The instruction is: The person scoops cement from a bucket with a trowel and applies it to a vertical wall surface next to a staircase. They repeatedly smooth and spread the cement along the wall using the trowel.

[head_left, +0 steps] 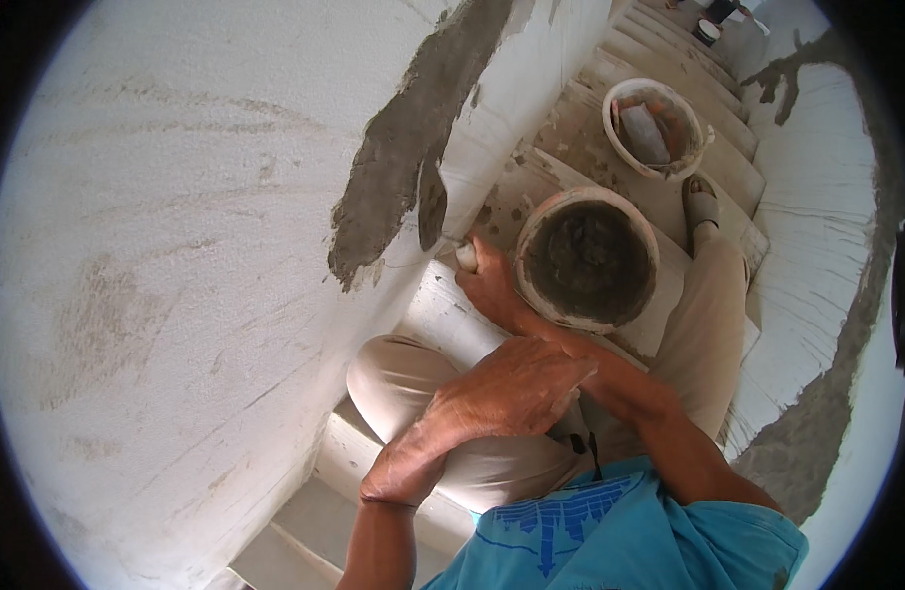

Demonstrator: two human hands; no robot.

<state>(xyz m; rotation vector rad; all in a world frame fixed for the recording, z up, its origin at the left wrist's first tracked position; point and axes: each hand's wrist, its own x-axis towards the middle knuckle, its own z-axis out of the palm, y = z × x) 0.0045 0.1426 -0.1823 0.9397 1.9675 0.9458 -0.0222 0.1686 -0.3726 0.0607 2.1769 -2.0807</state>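
My right hand (489, 285) is closed around the pale handle of a trowel (432, 208). Its grey, mortar-smeared blade lies close against the white wall (207, 197), beside a long wet patch of grey mortar (389, 167). Over my bent left knee, my left hand (512, 388) is held with its back up and fingers curled together beside my right forearm. Whatever lies under those fingers, if anything, is hidden. Just right of my right hand, a round bucket (531, 226) holds dark wet mortar (592, 258).
I sit on a staircase (634, 49) between two walls. A second white bucket (612, 143) with reddish pieces and a grey block stands beyond the mortar bucket, near my right foot (703, 202). Mortar streaks mark the right wall (816, 177). Farther along the stairs is a small bucket (707, 31).
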